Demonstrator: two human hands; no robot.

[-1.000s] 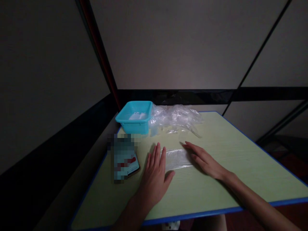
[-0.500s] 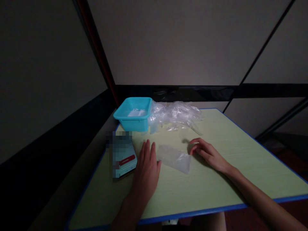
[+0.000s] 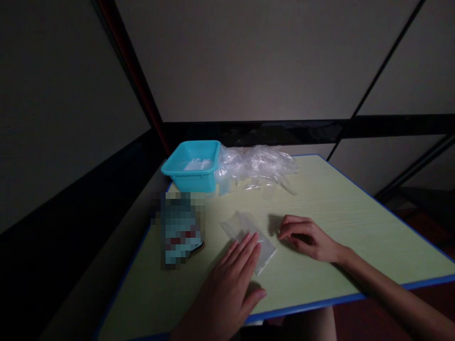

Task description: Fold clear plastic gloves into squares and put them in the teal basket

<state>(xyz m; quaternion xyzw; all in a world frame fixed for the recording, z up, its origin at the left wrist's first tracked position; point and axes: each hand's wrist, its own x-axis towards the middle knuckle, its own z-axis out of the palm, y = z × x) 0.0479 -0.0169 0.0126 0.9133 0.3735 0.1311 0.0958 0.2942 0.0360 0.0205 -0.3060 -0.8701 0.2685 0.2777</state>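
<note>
Bag (image 3: 267, 252): clear and thin, lying flat on the table in front of the person, set aslant, one corner pointing up toward the far left; partly covered from the near side.
Left hand (image 3: 232, 282): right on top of it, palm down! Fingers stretched long and close together, laid across the bag, thumb spread out wide toward the near edge; pressing or merely resting, cannot tell.
Right hand (image 3: 307, 237): just beside, to the right, clear of the bag. Curled loosely, fingers bent in toward the thumb, showing a gap inside the curl; pinching something or not, cannot tell. Shadow falling on the table by the fingertips.
Basin (image 3: 195, 182): bright turquoise, up at the far left, upright, with a white item (image 3: 197, 164) inside, too dim to name.
Heap of clear plastic (image 3: 265, 163): crumpled and glinting, up against the basin's right side, spreading along the far edge, loose ends trailing forward.
Phone-like slab (image 3: 181, 232): off to the left, mostly blurred into blocks, red strip across it.
Table (image 3: 337, 208): pale yellow-green, edged in blue, backed by dark-banded panels (image 3: 249, 61).
</note>
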